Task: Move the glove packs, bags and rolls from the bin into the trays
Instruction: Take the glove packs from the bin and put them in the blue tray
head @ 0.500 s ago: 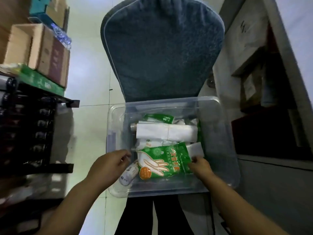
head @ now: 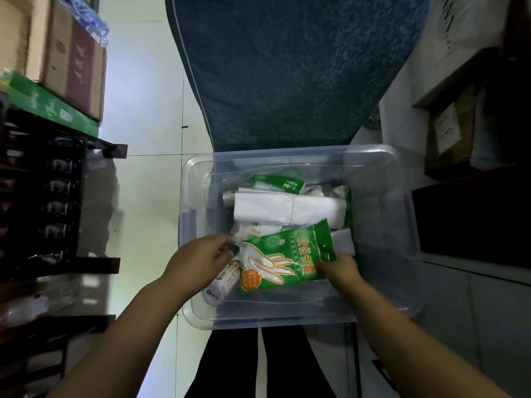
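A clear plastic bin (head: 402, 214) stands in front of me on a dark support. Inside lies a green glove pack (head: 284, 257) with a white glove picture, tilted up at its right end. My right hand (head: 339, 268) grips that pack's right edge. My left hand (head: 201, 259) pinches the pack's clear left corner. Beside it lies a white roll (head: 222, 285) with a label. Behind are a folded white bag bundle (head: 290, 209) and another green pack (head: 275, 182), partly hidden.
A blue padded chair back (head: 287, 67) rises behind the bin. Dark shelving (head: 57, 196) with cardboard boxes (head: 71, 61) stands to the left. A grey cabinet (head: 474, 239) with boxes is at the right. Pale tiled floor (head: 149, 182) lies between.
The green glove pack has lifted and tilted, its right end higher. Both hands have closed on its ends.
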`<state>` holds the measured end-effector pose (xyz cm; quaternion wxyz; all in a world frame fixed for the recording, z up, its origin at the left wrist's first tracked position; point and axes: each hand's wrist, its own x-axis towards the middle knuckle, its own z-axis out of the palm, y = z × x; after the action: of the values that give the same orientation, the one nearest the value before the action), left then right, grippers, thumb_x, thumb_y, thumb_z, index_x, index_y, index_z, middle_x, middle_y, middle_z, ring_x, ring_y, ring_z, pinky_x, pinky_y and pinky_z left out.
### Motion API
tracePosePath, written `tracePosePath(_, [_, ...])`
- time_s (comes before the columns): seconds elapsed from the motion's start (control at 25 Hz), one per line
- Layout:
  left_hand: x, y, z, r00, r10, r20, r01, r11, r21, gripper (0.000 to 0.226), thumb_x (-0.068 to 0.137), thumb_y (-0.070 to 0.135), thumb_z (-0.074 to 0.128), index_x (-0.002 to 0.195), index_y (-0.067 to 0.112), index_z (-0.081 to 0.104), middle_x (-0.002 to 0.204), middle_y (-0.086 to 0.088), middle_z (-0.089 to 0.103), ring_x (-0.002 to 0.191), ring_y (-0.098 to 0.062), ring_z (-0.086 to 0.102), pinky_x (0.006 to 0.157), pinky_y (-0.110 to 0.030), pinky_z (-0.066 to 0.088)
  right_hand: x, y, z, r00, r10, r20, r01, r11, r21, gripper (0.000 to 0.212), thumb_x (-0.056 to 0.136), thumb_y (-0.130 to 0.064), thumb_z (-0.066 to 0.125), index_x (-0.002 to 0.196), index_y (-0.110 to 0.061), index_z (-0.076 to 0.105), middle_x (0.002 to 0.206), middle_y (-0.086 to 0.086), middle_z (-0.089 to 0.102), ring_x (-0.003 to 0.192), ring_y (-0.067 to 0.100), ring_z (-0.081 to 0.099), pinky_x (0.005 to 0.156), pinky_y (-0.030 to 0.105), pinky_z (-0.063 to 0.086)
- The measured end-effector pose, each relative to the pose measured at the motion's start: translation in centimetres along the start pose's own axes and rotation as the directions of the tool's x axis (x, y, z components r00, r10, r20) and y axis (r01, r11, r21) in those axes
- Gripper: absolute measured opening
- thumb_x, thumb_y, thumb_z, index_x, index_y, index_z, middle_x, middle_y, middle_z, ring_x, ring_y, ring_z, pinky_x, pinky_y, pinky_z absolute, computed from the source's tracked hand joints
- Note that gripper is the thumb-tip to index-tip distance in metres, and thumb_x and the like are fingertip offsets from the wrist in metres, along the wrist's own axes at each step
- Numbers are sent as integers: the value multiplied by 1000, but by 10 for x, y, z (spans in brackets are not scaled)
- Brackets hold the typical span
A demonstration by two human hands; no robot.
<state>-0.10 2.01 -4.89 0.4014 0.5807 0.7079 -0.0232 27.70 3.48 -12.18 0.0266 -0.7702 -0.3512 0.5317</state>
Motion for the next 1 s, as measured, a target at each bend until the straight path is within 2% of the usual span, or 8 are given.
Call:
tracePosePath(0.08, [3, 3, -1, 1000, -1, -7, 1, 1000, -27, 32, 87, 29, 54, 120, 31, 54, 114, 5, 68, 93, -15, 63, 71, -27, 48, -19, -14, -10, 994, -101, -36, 106, 975, 193, 19, 79, 7, 55, 69, -8, 62, 67, 15, 60, 69, 24, 57, 57, 21, 44])
tracePosePath(0.24, [15, 25, 2, 998, 63, -21, -64, 997, -53, 61, 82, 28, 62, 136, 29, 36, 135, 0, 54, 111, -20, 57, 83, -35, 50, -56, -41, -36, 972, -223, -74, 232, 865, 446, 29, 77, 14, 49, 76, -10, 66, 72, 16, 62, 72, 20, 57, 66, 31, 46])
tracePosePath(0.4, [27, 52, 3, 970, 240, 38, -239, 970, -43, 94, 73, 39, 70, 147, 25, 14, 154, -5, 28, 138, -22, 28, 109, -38, 30, -71, -64, -53, 943, -329, -47, 295, 763, 575, 49, 77, 20, 43, 72, -19, 73, 67, 0, 73, 66, 15, 67, 58, 28, 56])
tracePosePath(0.52, [32, 54, -6, 971, 200, 129, -169, 961, -217, 92, 64, 43, 74, 141, 27, 27, 142, -3, 45, 126, -21, 45, 104, -40, 41, -67, -74, -47, 938, -347, -9, 283, 751, 596, 47, 76, 19, 43, 74, -18, 72, 66, 2, 72, 64, 20, 66, 58, 32, 55])
tracePosePath(0.64, [29, 43, -18, 972, 105, 211, -48, 965, -257, 48, 64, 38, 76, 107, 24, 60, 98, 2, 69, 88, -17, 65, 75, -33, 52, -57, -82, -32, 947, -315, -59, 293, 774, 562, 40, 75, 16, 49, 69, -18, 68, 60, -2, 66, 58, 14, 59, 54, 24, 50])
tracePosePath(0.76, [20, 20, -37, 1000, 19, 20, -14, 978, -210, 18, 65, 37, 73, 75, 30, 59, 73, 6, 66, 71, -17, 63, 59, -27, 45, -40, -87, -19, 959, -254, -130, 284, 809, 515, 29, 80, 6, 59, 66, -19, 65, 66, -4, 66, 66, 12, 59, 61, 21, 52])
tracePosePath(0.88, [12, -7, -62, 955, -137, -263, 28, 925, -379, 15, 63, 39, 70, 74, 38, 60, 68, 11, 66, 67, -9, 62, 56, -27, 45, -6, -98, -5, 974, -180, -136, 223, 866, 447, 17, 85, 2, 57, 84, -13, 64, 88, 5, 65, 84, 21, 60, 78, 36, 52])
tracePosePath(1.0, [16, -24, -80, 879, -299, -372, 26, 809, -588, 35, 72, 25, 75, 74, 56, 60, 63, 28, 66, 65, 7, 63, 56, -22, 43, 41, -115, 15, 975, -132, -177, 186, 924, 335, 20, 87, -1, 56, 105, -6, 61, 104, 13, 63, 92, 23, 56, 87, 38, 47])
